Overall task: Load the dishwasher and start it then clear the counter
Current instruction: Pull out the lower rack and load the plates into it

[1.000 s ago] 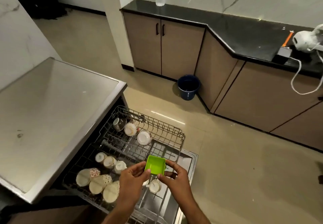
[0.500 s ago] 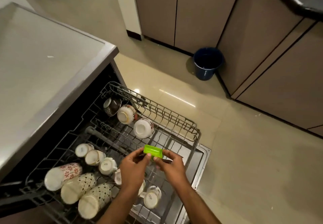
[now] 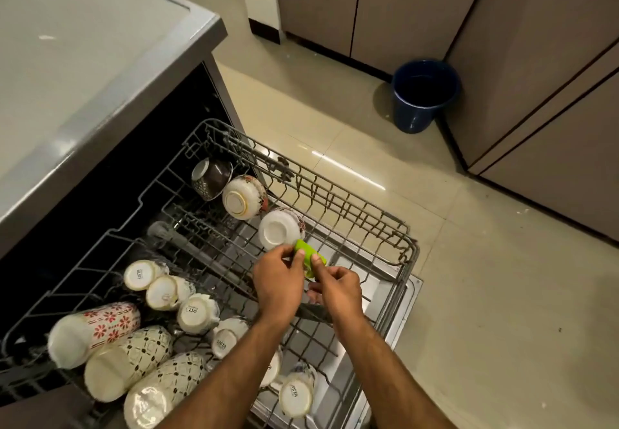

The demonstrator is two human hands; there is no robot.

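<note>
The dishwasher's wire rack (image 3: 338, 194) is pulled out over the open door. A small green plastic container (image 3: 308, 254) is tipped on its side just above the rack, next to an upturned white bowl (image 3: 279, 227). My left hand (image 3: 278, 278) pinches its left side and my right hand (image 3: 338, 286) pinches its right side. Two more bowls (image 3: 244, 197) stand behind that one. Several upturned cups (image 3: 197, 313) and patterned mugs (image 3: 130, 358) fill the rack's left part.
The dishwasher's grey top (image 3: 83, 60) spreads to the left. A dark blue bucket (image 3: 423, 93) stands on the tiled floor by the brown cabinets (image 3: 552, 100). The open door (image 3: 398, 311) juts out under the rack toward the floor.
My view has dropped closer to the rack. Both hands have carried the green container down and forward, turning it from open side up to on its side beside the white bowl.
</note>
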